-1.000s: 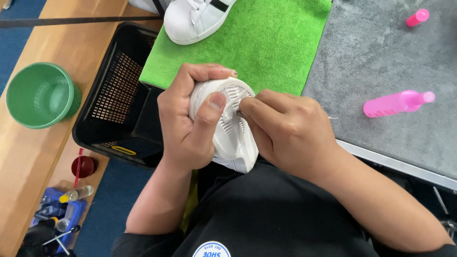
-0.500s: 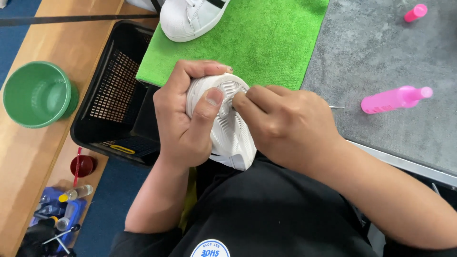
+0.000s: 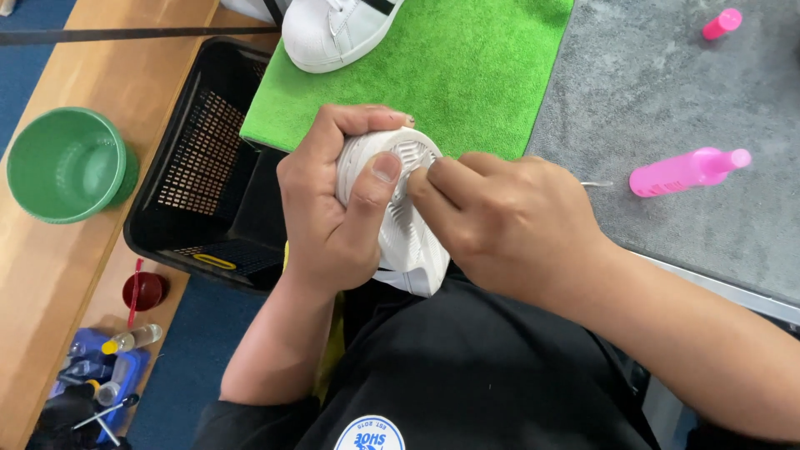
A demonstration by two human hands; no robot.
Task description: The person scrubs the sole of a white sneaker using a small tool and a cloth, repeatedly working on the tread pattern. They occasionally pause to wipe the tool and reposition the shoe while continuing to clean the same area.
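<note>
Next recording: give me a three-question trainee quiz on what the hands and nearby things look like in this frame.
1. True or false: the left hand grips the white ridged-sole sneaker sole-up.
2. Which lies on the grey mat? A) pink plastic bottle B) green plastic bucket C) black mesh crate
3. What does the right hand press against?

Key: 1 true; 2 A; 3 the sneaker's sole, with a thin metal tool poking out behind the hand.

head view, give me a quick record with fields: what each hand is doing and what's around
left hand: grips white shoe sole up, thumb on the sole
right hand: pinches a thin metal tool against the sole grooves
behind: second white shoe on green mat
right side: pink bottle lying on grey surface
left side: black crate, green bowl
</note>
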